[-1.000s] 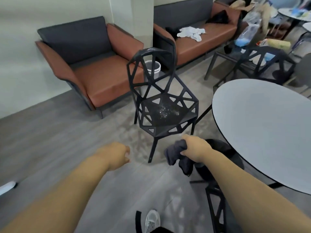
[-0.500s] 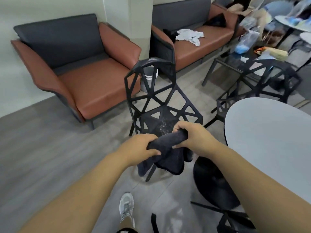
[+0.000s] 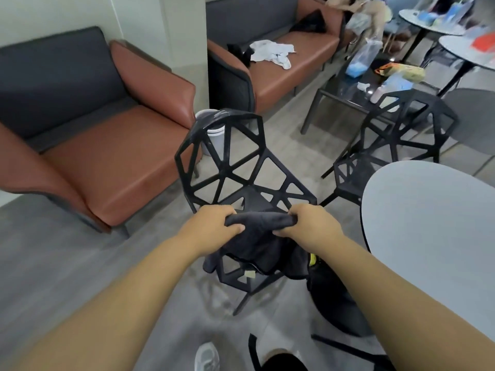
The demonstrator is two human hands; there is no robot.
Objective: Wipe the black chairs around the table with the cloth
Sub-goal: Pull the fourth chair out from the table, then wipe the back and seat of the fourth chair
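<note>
cloth (image 3: 257,223) over black chair (image 3: 228,171), grey floor (image 3: 67,250) (sofa (image 3: 112,156) behind)

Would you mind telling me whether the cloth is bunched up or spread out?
Partly spread: the left hand and right hand grip the cloth, stretched between them; the rest hangs in folds.

Two black open-lattice plastic chairs in plain view: near chair (image 3: 227,169), far chair (image 3: 353,190). Three round grey-topped tables: nearest table (image 3: 428,236), back table (image 3: 428,29), right-edge table (image 3: 466,53). Two brown leather sofas with dark grey backs: left sofa (image 3: 112,162), right sofa (image 3: 292,73). One dark grey cloth (image 3: 257,236). One white plastic bucket (image 3: 214,137). Two hands: left hand (image 3: 211,226), right hand (image 3: 312,226).
</note>
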